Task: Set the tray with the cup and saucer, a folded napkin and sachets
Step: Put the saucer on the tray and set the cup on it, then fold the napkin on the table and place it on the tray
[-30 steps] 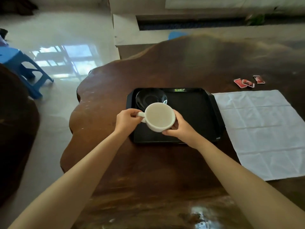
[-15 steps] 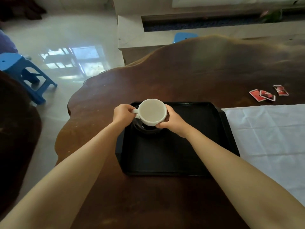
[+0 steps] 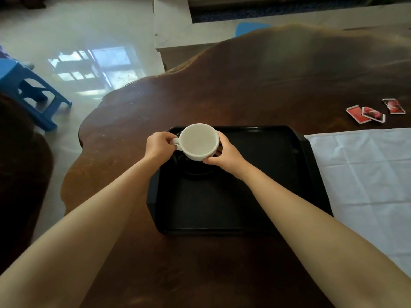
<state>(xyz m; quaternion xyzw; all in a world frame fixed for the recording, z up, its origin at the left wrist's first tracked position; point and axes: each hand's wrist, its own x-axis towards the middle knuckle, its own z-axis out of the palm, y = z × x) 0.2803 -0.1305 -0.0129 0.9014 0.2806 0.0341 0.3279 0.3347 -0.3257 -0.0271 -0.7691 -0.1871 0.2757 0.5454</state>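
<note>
A white cup (image 3: pixel 198 142) is held over a dark saucer (image 3: pixel 195 172) in the far left corner of the black tray (image 3: pixel 255 231). My left hand (image 3: pixel 159 146) pinches the cup's handle. My right hand (image 3: pixel 223 153) grips the cup's right side. Whether the cup touches the saucer I cannot tell, since the cup and hands hide most of it. A white napkin (image 3: pixel 367 174) lies unfolded on the table right of the tray. Three red sachets (image 3: pixel 370 112) lie beyond the napkin.
The dark wooden table (image 3: pixel 244 85) has a wavy left edge close to the tray. A blue plastic stool (image 3: pixel 29 92) stands on the pale floor at the left. A low white ledge runs behind the table.
Both hands carried the cup away from me, from the tray's near middle to above the saucer in the far left corner. The camera view shifted closer over the tray.
</note>
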